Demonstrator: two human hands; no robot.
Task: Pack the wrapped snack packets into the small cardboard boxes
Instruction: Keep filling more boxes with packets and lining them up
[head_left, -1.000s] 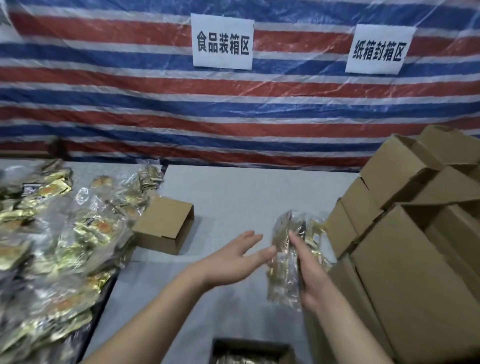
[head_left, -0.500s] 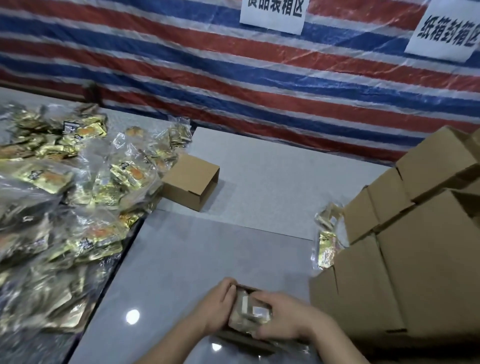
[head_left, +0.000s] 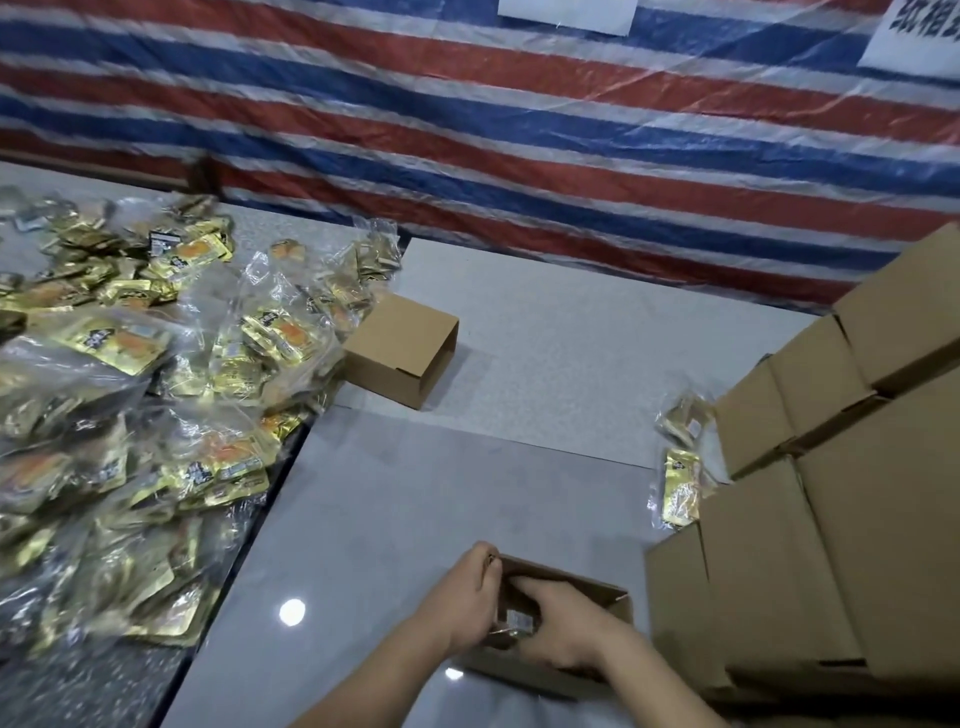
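Both hands, left hand (head_left: 470, 597) and right hand (head_left: 558, 631), press and grip a snack packet (head_left: 514, 621) into the open box (head_left: 615, 605); next, probably closing it.

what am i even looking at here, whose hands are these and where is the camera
There is no machine here. A person wears a camera on the head, so you look forward and down at their own hands. The left hand and right hand are both down in an open cardboard box near the bottom, pushing a wrapped snack packet into it. On the grey table, a heap of gold packets lies to the left, one empty box lies on its side beyond it, and stacked boxes stand to the right, with two stray packets beside them.
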